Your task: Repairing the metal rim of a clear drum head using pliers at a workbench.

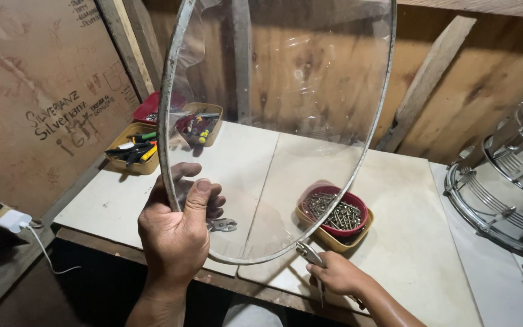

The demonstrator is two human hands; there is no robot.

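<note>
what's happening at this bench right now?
A person holds a clear round drumhead upright over the white table. The left hand grips its metal rim; the right hand holds pliers against the lower rim. A red bowl of screws sits behind, trays of tools further back, chrome drum hoops at right.

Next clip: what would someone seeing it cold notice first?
A big clear drumhead with a metal rim fills the middle, held upright over the pale worktable. The left hand grips its rim, while the right hand puts pliers to the bottom edge. Just behind sits a red bowl of screws, with a chrome drum shell at right.
</note>
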